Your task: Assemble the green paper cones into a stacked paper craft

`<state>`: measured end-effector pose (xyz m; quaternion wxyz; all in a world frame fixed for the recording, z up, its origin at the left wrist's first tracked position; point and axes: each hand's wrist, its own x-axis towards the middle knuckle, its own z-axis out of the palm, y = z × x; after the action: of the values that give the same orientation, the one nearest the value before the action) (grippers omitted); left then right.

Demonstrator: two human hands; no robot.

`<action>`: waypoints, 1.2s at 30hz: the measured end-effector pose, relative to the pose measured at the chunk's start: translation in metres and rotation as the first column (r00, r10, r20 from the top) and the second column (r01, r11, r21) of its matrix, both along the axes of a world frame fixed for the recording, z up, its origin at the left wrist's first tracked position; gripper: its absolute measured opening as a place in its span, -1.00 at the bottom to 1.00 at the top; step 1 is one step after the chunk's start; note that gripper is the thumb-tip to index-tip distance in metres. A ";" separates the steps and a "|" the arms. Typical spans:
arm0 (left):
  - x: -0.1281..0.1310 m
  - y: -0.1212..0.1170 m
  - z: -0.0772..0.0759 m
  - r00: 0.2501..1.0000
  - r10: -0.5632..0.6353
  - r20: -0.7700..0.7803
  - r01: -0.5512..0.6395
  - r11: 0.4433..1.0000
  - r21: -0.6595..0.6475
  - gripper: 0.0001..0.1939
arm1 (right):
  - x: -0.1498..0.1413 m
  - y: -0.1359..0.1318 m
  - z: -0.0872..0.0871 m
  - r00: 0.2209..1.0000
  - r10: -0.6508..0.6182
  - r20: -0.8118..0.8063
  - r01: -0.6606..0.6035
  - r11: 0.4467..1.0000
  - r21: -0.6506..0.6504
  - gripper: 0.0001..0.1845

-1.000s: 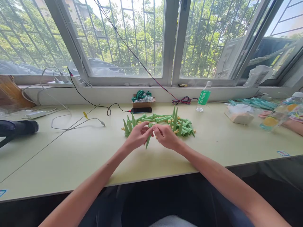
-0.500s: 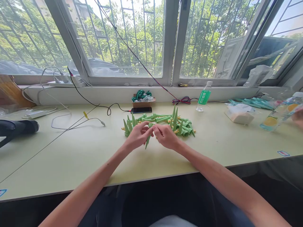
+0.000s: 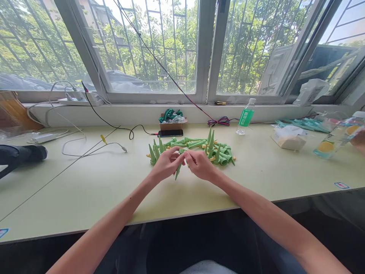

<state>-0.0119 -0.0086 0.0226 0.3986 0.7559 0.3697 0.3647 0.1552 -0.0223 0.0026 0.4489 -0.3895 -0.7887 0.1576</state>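
My left hand (image 3: 169,163) is closed round a green plastic cone (image 3: 178,172), whose pointed end slants down toward me. Right beside it, my right hand (image 3: 199,163) has its fingers pinched together at the cone's upper end; what they grip is hidden. Behind both hands lies a heap of green cones (image 3: 195,144) with small yellow pieces among them. Several upright cones (image 3: 210,144) rise at its right side, and more upright cones (image 3: 154,153) stand to the left of my left hand.
Behind the heap are a phone (image 3: 170,133) on a cable and a small cardboard box (image 3: 172,125). A green-labelled bottle (image 3: 245,117) stands back right. Farther right are a tissue pack (image 3: 289,139), a large bottle (image 3: 327,146) and another person's hand (image 3: 358,142). Cables (image 3: 85,152) cross the left side.
My hands and the cone stay almost exactly where they were. At the far right edge, the other person's hand has shifted slightly.
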 end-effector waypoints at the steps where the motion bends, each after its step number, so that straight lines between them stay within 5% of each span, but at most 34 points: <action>1: 0.000 0.000 0.000 1.000 0.002 0.000 -0.002 1.000 0.002 -0.62 | 0.000 0.000 0.000 1.000 0.003 -0.001 -0.003 1.000 -0.003 -0.59; 17: 0.003 0.001 -0.005 0.994 0.076 0.083 -0.084 0.992 0.097 -0.56 | -0.003 0.001 -0.003 0.989 0.050 -0.141 -0.070 0.988 -0.136 -0.52; 36: 0.003 0.002 -0.008 0.993 0.082 0.086 -0.091 0.990 0.105 -0.61 | -0.003 0.003 0.001 0.859 0.149 -0.490 -0.374 0.835 -0.402 -0.53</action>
<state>-0.0092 -0.0062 0.0148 0.3553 0.7443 0.3651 0.4319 0.1525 -0.0189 0.0040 0.4762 -0.3287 -0.6483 0.4948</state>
